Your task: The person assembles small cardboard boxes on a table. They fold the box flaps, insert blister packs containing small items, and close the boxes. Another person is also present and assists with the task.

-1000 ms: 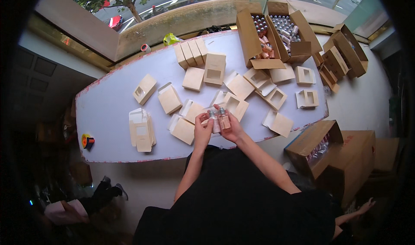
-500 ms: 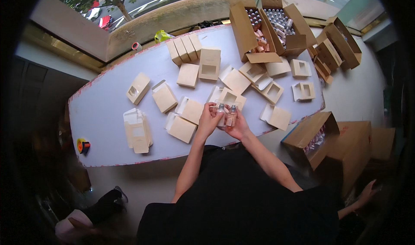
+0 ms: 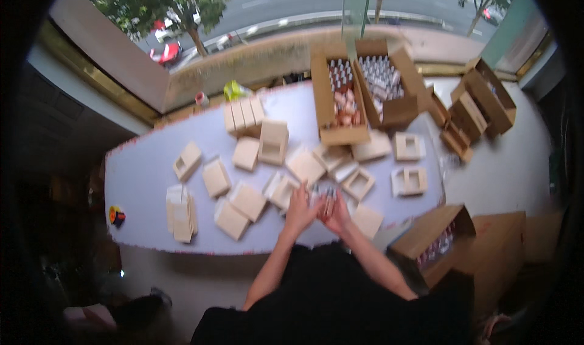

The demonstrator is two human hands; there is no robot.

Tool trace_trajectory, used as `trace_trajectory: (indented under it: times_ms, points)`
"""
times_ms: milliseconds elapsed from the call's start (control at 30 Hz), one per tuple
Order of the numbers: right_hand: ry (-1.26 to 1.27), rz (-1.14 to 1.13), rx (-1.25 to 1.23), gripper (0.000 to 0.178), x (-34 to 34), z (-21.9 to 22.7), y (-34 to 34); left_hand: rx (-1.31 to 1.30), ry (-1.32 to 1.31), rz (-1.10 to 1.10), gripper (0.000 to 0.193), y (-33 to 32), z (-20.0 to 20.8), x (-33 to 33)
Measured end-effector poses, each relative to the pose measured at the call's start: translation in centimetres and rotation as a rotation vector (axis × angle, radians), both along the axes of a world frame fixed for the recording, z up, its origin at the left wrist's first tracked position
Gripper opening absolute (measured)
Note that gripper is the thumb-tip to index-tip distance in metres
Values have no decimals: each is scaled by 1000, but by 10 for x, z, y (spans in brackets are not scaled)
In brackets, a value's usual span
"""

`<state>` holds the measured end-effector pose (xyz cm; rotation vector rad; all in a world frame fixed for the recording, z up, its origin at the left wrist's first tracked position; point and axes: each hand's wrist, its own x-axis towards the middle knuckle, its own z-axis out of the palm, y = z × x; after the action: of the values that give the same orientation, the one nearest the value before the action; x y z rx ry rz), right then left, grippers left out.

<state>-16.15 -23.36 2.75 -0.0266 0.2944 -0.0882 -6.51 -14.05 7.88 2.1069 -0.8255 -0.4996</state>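
1. Behind the long pale table [image 3: 146,168], at twelve o'clock, a window looks onto a street with trees.
2. Small tan boxes [image 3: 246,200] lie scattered over the table; an open carton of bottles [image 3: 338,98] stands at one o'clock.
3. Left hand [image 3: 300,210] and right hand [image 3: 336,214] meet at the near edge, together clasping a small bottle set [image 3: 326,196], blurred.
4. Another brown carton [image 3: 433,238] sits at four o'clock.
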Motion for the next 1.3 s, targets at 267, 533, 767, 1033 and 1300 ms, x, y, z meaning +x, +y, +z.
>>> trace_trajectory:
  times_ms: [267,533,767,1033,1300]
  points:
    - [156,-87,-163,53,2,41,-23,-81,-146,11,73,-36,21,-14]
    - [120,14,-211,32,-17,8,-35,-233,367,17,47,-26,6,-5]
    - [138,63,-443,46,-4,17,-41,-286,518,68,42,-28,-5,-3]
    - [139,-56,-474,37,8,23,-81,-679,1081,335,39,-16,14,16]
    - [361,-206,-1506,36,82,38,-235,-803,1020,604,30,74,23,12]
